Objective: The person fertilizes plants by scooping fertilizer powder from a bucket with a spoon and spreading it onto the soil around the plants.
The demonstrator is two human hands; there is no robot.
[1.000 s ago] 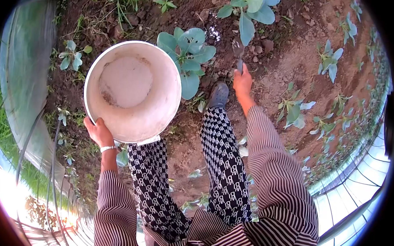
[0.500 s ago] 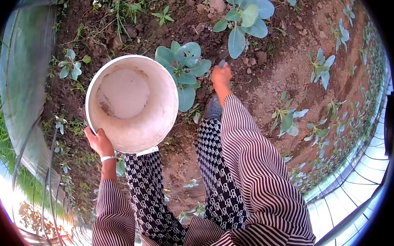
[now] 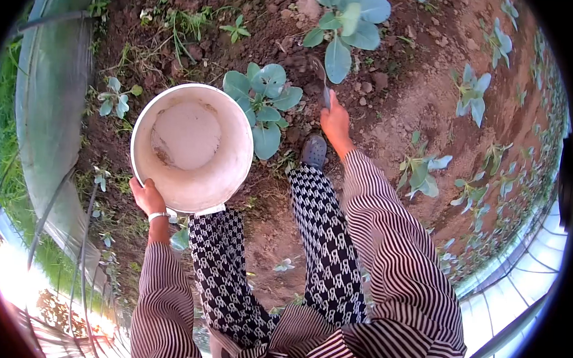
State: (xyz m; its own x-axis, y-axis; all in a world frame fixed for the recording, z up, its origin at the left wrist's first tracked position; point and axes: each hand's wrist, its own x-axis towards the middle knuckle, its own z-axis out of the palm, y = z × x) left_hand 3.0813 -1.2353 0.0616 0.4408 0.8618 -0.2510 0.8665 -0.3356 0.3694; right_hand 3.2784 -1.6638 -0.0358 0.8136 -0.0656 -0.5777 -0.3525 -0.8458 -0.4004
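Observation:
My left hand (image 3: pixel 147 197) grips the rim of a white plastic bucket (image 3: pixel 226 170), fingers outside and thumb at the edge. The bucket is tilted with its mouth toward me, and brown dirt stains show on its inner bottom. My right hand (image 3: pixel 337 122) is closed around the grey handle of a small sickle-like hand tool (image 3: pixel 326 94). Its thin, curved end is blurred against the soil, just left of a large broad-leaved plant (image 3: pixel 349 22). Another leafy plant (image 3: pixel 267 101) grows between the bucket and my right hand.
My shoe (image 3: pixel 314 151) stands on the soil below the right hand. Small seedlings (image 3: pixel 114 98) and weeds grow at left, beside a plastic sheet (image 3: pixel 49 111) and thin rods. More plants (image 3: pixel 421 172) run in rows across the brown soil (image 3: pixel 391 113) at right.
My right hand has moved slightly right and down, and more of the hand tool shows. The bucket, still in my left hand, sits slightly farther right in view.

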